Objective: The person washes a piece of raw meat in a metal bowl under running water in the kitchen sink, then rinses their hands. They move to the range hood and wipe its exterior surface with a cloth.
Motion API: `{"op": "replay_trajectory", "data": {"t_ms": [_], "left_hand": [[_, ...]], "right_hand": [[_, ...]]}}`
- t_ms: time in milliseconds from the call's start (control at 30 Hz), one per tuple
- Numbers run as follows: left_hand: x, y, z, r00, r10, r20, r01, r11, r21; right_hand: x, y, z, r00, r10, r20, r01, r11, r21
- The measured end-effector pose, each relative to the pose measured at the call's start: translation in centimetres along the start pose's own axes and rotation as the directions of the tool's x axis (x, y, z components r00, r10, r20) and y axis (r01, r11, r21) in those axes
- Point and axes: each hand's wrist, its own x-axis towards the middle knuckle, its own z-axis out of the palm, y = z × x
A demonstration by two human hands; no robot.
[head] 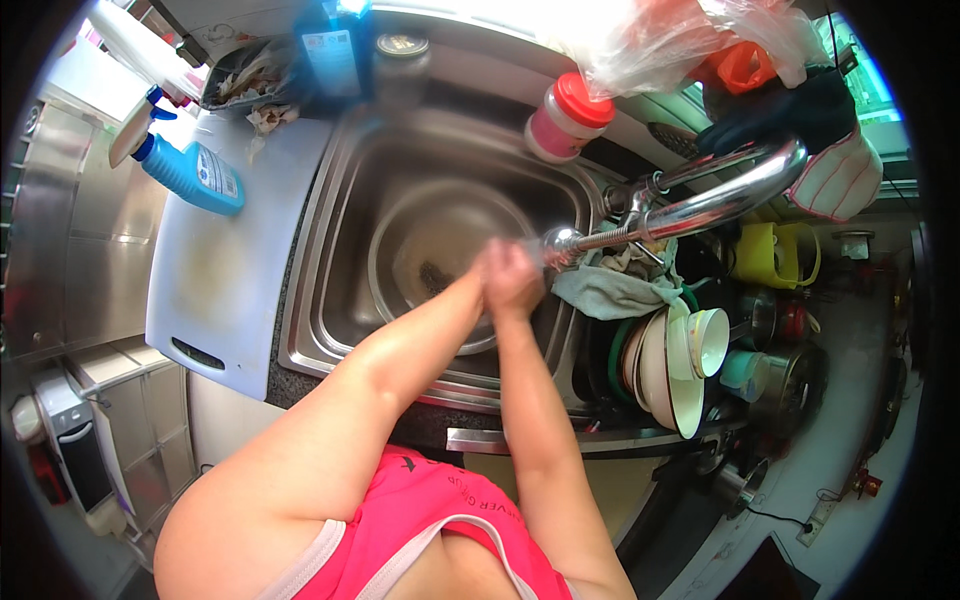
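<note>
My left hand (491, 266) and my right hand (519, 283) are pressed together and blurred, right of the middle of the sink. They are beside the spray head (559, 247) of a chrome faucet (720, 199), where water seems to run over them. Their fingers overlap, and whether anything lies between them is hidden. Partly under my hands and left forearm, a round basin (379, 247) stands in the stainless steel sink (341, 187). It holds cloudy liquid with a dark clump (433, 277) near its middle.
A white cutting board (247, 300) with a blue spray bottle (195, 176) lies left. Behind the sink stand a glass jar (403, 67) and a red-lidded jar (570, 120). To the right are a grey cloth (615, 289), stacked bowls (675, 382) and a yellow container (769, 255). Plastic bags (675, 45) hang above.
</note>
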Motion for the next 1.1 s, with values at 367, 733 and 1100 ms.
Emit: {"op": "replay_trajectory", "data": {"t_ms": [367, 733, 1100], "left_hand": [[-1.9, 7.3, 3.3, 0.953, -0.259, 0.16, 0.266, 0.963, -0.03], [0.3, 2.3, -4.2, 0.976, -0.06, 0.209, 0.063, 0.998, -0.007], [-1.5, 1.8, 3.6, 0.988, -0.045, -0.145, 0.069, 0.984, 0.166]], "right_hand": [[1.3, 10.3, 1.2, 0.814, 0.062, 0.578, -0.569, 0.293, 0.769], [-3.6, -2.1, 0.3, 0.95, -0.297, -0.1, 0.307, 0.817, 0.489], [5.7, 8.6, 1.9, 0.954, 0.237, 0.186, -0.301, 0.769, 0.564]]}}
